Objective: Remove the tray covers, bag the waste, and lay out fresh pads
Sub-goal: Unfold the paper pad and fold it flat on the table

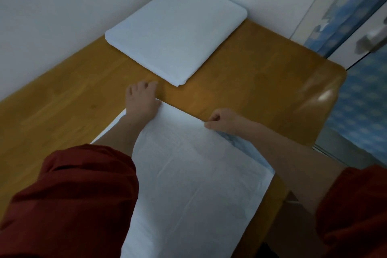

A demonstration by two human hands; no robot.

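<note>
A white pad lies spread over the near tray on the wooden surface, its blue backing showing along the right side. My left hand rests at the pad's far left corner, fingers reaching onto the wood. My right hand pinches the pad's far right edge with curled fingers. A second tray wrapped in a white pad sits in the far corner against the walls.
The wooden platform runs along white walls at left and back. Its rounded right corner ends by a glass door with a handle and blue patterned film. Red sleeves cover both my upper arms.
</note>
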